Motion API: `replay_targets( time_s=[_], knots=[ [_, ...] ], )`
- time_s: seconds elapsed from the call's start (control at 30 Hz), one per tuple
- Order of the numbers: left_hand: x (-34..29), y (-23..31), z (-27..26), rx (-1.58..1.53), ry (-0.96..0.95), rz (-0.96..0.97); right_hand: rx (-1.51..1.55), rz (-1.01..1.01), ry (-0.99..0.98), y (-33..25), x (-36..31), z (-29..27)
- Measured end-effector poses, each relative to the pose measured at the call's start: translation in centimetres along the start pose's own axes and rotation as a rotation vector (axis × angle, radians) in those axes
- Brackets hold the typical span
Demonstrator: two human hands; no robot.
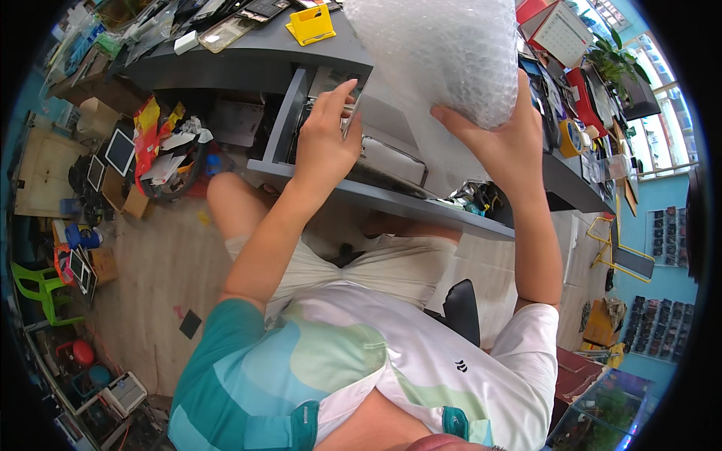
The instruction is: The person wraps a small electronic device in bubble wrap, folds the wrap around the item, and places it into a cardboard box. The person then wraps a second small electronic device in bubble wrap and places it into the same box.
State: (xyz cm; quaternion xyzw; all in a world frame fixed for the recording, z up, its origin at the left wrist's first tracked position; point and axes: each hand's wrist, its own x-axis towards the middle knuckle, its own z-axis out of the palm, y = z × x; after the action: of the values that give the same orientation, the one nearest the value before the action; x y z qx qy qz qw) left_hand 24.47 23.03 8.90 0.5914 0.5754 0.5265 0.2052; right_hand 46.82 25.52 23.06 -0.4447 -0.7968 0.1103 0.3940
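Note:
A large roll of clear bubble wrap (444, 56) stands over the desk, with a loose sheet hanging from it into the open drawer (451, 213). My right hand (502, 143) grips the lower end of the roll, thumb on one side and fingers behind the other. My left hand (329, 139) is raised over the drawer's left part, its fingers stretched and apart from the thumb. Close to those fingertips shows a thin shiny edge that I cannot make out. Inside the drawer lies a dark flat item with a clear rim (391, 161); the hanging wrap hides part of the contents.
On the grey desk (248, 60) are a yellow phone stand (310, 25) and several phones. Right of the roll are yellow tape (571, 138), a desk calendar (560, 31) and a plant (617, 59). A full waste bin (171, 161) stands under the desk, left of my knees.

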Motion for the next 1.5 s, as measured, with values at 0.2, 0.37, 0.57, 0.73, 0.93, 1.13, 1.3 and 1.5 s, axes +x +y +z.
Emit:
replay_targets(
  time_s=[0.2, 0.37, 0.57, 0.73, 0.93, 1.13, 1.3, 1.5],
  knots=[
    [-1.1, 0.1, 0.5, 0.538, 0.395, 0.512, -0.112, 0.011, -0.102, 0.7, 0.5, -1.5],
    [-1.7, 1.5, 0.0, 0.979, 0.064, 0.797, -0.028, 0.001, -0.062, 1.3, 0.4, -1.5],
    [1.9, 3.5, -1.8, 1.124, -0.117, 1.068, -0.001, 0.036, -0.054, 1.6, 0.6, -1.3],
    [2.6, 5.5, -3.1, 1.431, -0.606, 1.264, -0.045, 0.087, -0.073, 1.3, 0.6, -1.5],
    [3.0, 2.9, 2.3, 1.253, -1.084, 0.768, -0.017, 0.07, -0.059, 1.7, 1.0, -1.6],
    [3.3, 6.7, 4.9, 1.2, -1.244, 0.491, -0.004, 0.103, -0.123, 2.2, 1.2, -0.9],
    [4.6, 1.7, 7.7, 1.01, -1.303, 0.34, -0.006, 0.108, -0.138, 2.7, 1.7, -0.9],
    [5.4, 0.9, 9.6, 0.927, -1.237, 0.204, -0.002, 0.112, -0.16, 3.7, 1.9, -1.0]
  ],
)
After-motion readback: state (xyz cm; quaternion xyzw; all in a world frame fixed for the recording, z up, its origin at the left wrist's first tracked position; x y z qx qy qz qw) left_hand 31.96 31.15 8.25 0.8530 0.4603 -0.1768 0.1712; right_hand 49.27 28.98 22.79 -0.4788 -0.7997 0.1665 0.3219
